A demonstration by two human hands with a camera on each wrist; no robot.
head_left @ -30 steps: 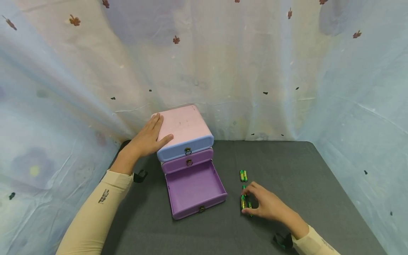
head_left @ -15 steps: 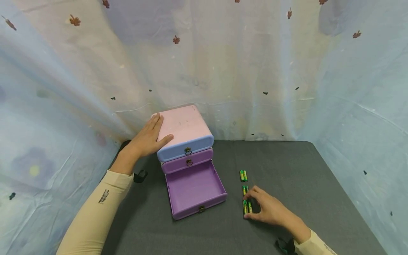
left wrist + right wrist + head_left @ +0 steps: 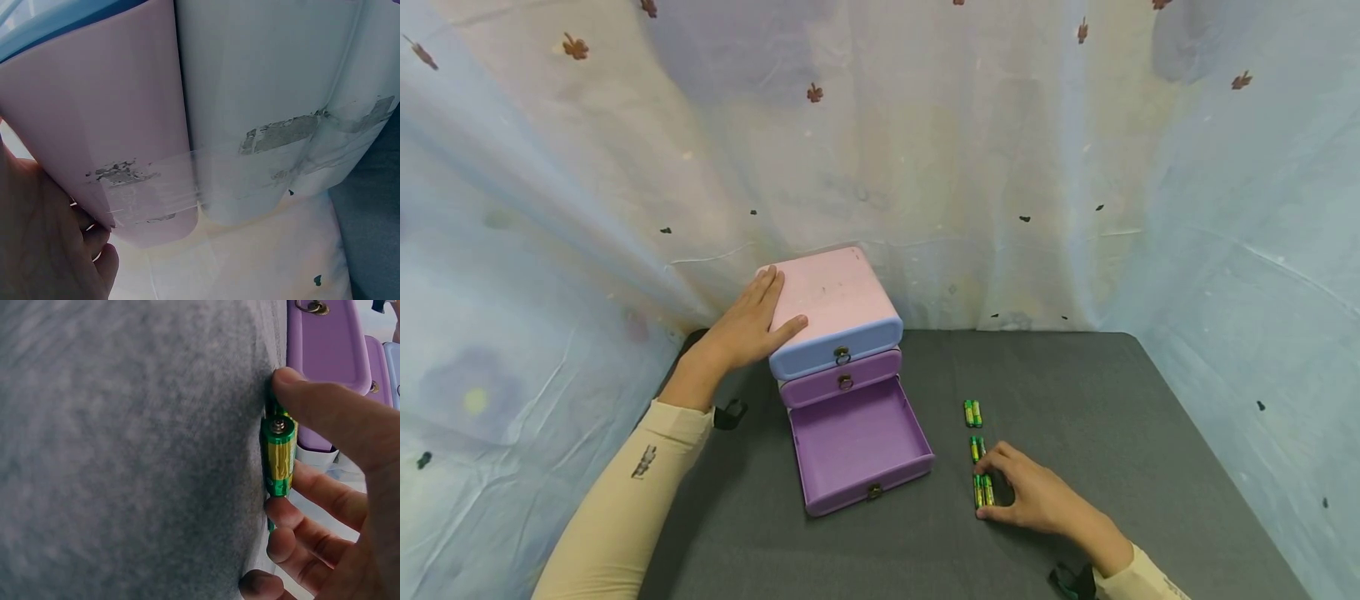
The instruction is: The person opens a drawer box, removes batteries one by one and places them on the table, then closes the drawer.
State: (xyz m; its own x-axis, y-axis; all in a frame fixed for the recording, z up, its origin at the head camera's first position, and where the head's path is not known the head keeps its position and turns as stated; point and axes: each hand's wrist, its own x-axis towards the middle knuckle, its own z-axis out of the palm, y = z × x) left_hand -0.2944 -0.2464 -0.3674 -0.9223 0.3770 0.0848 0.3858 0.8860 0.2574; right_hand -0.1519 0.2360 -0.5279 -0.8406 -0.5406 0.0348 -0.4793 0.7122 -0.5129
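Observation:
My left hand (image 3: 748,329) rests on the pink top of a small drawer unit (image 3: 835,287), fingers spread along its left edge. In the left wrist view, the hand (image 3: 56,231) lies against the pink casing (image 3: 94,125). My right hand (image 3: 1030,492) pinches a green-and-yellow battery (image 3: 978,492) lengthwise between thumb and fingers, low at the cloth. Right beside it lies another battery (image 3: 988,490), its end facing the right wrist camera as the front battery (image 3: 279,453). Just beyond is a further pair of batteries (image 3: 974,448), partly hidden by the fingers.
The unit's bottom purple drawer (image 3: 861,450) is pulled out, with nothing inside. A middle purple drawer (image 3: 842,380) protrudes slightly under the blue top drawer (image 3: 835,350). One more battery pair (image 3: 973,413) lies farther back on the grey table (image 3: 1075,383). Patterned curtains (image 3: 925,167) surround the table.
My right hand has slid its battery toward the near edge and slightly right, bringing it level with and alongside the other battery. My left hand has stayed still.

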